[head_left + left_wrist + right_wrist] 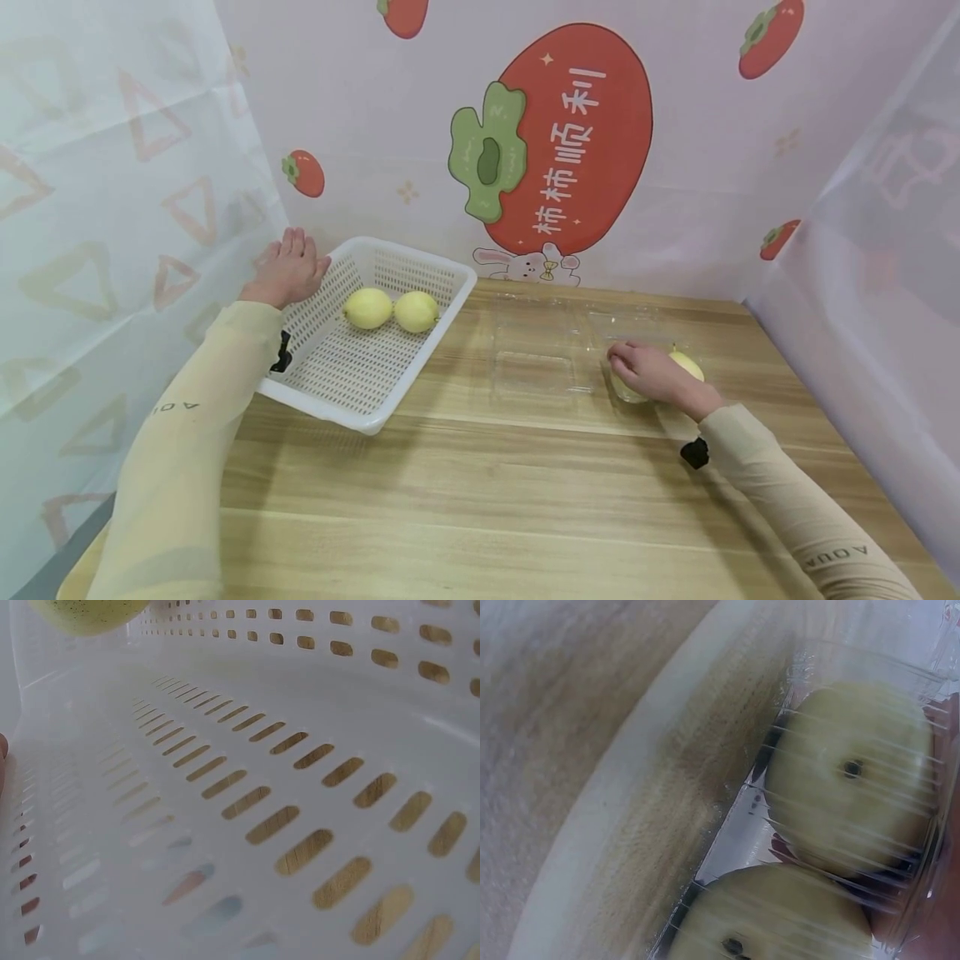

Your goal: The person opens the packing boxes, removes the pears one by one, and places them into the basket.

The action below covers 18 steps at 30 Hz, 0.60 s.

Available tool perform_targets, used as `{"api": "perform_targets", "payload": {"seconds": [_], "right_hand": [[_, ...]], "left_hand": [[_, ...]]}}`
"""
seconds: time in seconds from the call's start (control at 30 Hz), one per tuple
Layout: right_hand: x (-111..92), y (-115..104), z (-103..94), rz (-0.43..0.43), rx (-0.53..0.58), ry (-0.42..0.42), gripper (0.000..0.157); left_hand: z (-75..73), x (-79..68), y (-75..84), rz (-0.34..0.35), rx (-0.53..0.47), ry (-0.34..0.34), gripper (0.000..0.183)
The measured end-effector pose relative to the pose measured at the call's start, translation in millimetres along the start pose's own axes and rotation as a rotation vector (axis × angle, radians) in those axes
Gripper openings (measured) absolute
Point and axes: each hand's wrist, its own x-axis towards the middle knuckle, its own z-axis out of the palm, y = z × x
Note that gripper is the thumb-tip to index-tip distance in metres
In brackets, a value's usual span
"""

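Note:
My left hand (287, 267) is over the left rim of a white perforated plastic basket (459, 287), fingers straight and holding nothing. Two yellow pears (367, 308) lie side by side at the basket's far end; part of one pear (90, 611) shows in the left wrist view. On the right, my right hand (652, 371) reaches down over a clear plastic box (633, 398), its fingers curled over a pear there. Another pear (686, 364) shows beyond the hand. In the right wrist view, two pears (847, 780) sit behind the box's ribbed clear wall; the fingertips are mostly hidden.
Another clear plastic box (532, 375) lies on the wooden table (465, 508) between the basket and my right hand. Printed sheeting (360, 108) with persimmon pictures closes off the back and both sides.

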Motion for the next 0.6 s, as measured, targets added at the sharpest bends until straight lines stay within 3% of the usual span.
{"api": "perform_targets", "payload": {"seconds": [0.37, 0.6], "right_hand": [[1, -1, -15.4, 0.041, 0.028, -0.016, 0.036], [3, -4, -31.5, 0.038, 0.034, 0.042, 0.037]], "left_hand": [[-1.4, -1.7, 1.0, -0.003, 0.016, 0.003, 0.075], [-2.6, -2.2, 2.9, -0.009, 0.013, -0.007, 0.074]]}}
